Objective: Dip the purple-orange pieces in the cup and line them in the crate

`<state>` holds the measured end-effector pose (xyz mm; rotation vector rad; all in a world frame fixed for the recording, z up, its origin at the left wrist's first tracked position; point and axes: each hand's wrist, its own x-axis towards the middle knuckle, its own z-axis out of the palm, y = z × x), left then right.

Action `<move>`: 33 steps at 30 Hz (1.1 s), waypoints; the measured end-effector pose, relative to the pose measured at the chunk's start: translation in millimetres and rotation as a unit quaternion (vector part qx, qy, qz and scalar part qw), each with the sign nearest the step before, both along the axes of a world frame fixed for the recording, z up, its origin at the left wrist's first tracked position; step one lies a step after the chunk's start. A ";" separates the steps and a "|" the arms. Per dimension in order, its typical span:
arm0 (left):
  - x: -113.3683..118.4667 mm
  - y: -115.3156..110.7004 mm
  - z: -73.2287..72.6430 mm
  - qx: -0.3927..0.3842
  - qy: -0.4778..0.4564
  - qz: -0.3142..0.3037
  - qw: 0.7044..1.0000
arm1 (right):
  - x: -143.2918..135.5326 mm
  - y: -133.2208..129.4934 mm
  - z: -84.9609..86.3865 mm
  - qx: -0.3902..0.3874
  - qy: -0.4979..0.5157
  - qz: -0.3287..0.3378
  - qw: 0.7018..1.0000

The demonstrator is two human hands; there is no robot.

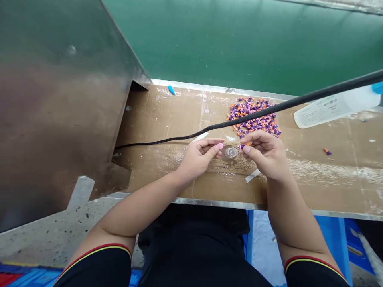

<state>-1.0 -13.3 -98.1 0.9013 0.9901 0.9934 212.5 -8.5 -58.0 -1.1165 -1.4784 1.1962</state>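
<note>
My left hand is closed, pinching a small round pink piece between thumb and fingertips. Across from it, my right hand holds a small purple and orange figure by its sides; the fingers partly cover it. Between the two hands stands a small clear glass dish on the cardboard-covered bench. Just beyond my right hand lies a heap of similar purple and orange pieces, many of them overlapping.
A black cable crosses above the bench. At the right lie a white bottle with a blue cap and one stray piece. A blue tip rests at the back. A metal housing walls off the left; a green belt runs behind.
</note>
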 end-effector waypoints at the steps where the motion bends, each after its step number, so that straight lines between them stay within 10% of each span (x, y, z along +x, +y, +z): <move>1: -1.1 -0.3 -0.8 -0.004 -0.002 0.006 1.000 | -1.5 -0.6 0.1 -0.005 0.004 0.000 1.000; 11: -4.5 -2.6 2.4 -0.028 -0.058 0.028 0.998 | -9.7 -6.4 -6.5 0.063 -0.064 -0.005 0.996; 19: -5.3 -5.8 10.7 -0.087 -0.173 0.037 0.980 | -22.2 -9.5 -15.1 0.295 -0.245 -0.081 0.920; 33: -0.9 -6.5 15.6 -0.085 -0.192 0.056 0.976 | -38.4 -13.8 -14.2 0.276 -0.181 -0.075 0.941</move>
